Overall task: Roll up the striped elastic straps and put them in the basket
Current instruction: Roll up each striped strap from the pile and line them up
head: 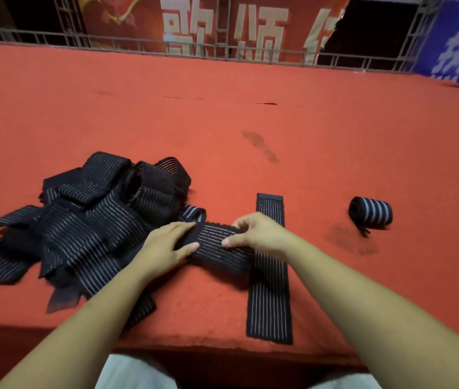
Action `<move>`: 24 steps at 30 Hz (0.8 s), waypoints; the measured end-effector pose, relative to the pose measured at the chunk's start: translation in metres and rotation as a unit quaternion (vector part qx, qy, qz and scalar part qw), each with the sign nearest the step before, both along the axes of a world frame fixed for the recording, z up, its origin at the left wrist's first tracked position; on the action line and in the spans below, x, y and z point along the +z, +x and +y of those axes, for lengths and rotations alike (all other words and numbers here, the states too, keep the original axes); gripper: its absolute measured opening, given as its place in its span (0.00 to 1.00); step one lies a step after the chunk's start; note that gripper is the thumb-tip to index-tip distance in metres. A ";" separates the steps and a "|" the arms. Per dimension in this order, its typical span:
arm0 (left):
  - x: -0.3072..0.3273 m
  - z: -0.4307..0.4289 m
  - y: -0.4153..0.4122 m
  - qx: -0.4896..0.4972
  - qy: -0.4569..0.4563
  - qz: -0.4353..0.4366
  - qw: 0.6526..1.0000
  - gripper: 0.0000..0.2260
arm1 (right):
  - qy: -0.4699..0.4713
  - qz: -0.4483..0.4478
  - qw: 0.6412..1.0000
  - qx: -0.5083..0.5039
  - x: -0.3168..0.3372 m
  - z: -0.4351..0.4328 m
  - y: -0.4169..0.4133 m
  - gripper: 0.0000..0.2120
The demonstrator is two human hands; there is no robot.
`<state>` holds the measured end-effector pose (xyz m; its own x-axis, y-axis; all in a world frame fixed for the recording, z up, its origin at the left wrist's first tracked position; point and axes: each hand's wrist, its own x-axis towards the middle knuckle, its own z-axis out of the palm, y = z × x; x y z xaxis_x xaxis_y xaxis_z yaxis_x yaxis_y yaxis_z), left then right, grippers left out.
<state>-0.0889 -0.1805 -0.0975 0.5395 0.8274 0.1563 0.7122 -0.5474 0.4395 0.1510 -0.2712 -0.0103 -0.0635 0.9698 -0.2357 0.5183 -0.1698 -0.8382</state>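
Pale trousers (133, 372) show at the bottom edge, and both forearms reach up from there to the near part of the desk (250, 122). The loose pile (88, 214) of black striped straps is the landmark. Just right of it the left hand (166, 245) lies on a short strap (217, 242) with fairly straight fingers, pressing it down. The right hand (259, 234) curls thumb and fingertips round the far end of that strap. The short strap lies crosswise, its right end over a flat strap (270, 304) that runs towards the desk's near edge. Well right of the pile sits a rolled strap (371, 213) with a loose tail. No basket is in view. The elastic may spring open if the first turn is slack, and the flat strap underneath could be dragged along or caught in the roll. The flat strap's near end reaches the desk's edge and might slide off if tugged. The rolled strap's free tail suggests it could unwind. A red felt-like cover spreads over the desk, marked with dark stains (262, 147) beyond and right of the pile. Behind the pile stands a metal railing (54, 39), with a red banner (222, 26) and a blue banner (458, 49) in a dim room.
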 end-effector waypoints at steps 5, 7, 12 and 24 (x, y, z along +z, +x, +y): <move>0.005 0.000 0.006 0.020 -0.016 -0.046 0.999 0.30 | 0.020 0.045 0.999 -0.022 0.030 -0.019 0.036 0.11; 0.006 -0.003 0.012 0.031 -0.021 -0.050 0.998 0.25 | 0.008 0.081 0.996 -0.031 0.034 -0.029 0.044 0.12; 0.037 -0.008 0.035 0.072 -0.113 -0.223 0.966 0.25 | -0.017 0.188 0.981 -0.041 0.040 -0.049 0.057 0.13; 0.059 0.010 0.041 0.131 0.035 0.000 0.991 0.08 | 0.021 0.096 0.987 -0.128 0.026 -0.071 0.044 0.06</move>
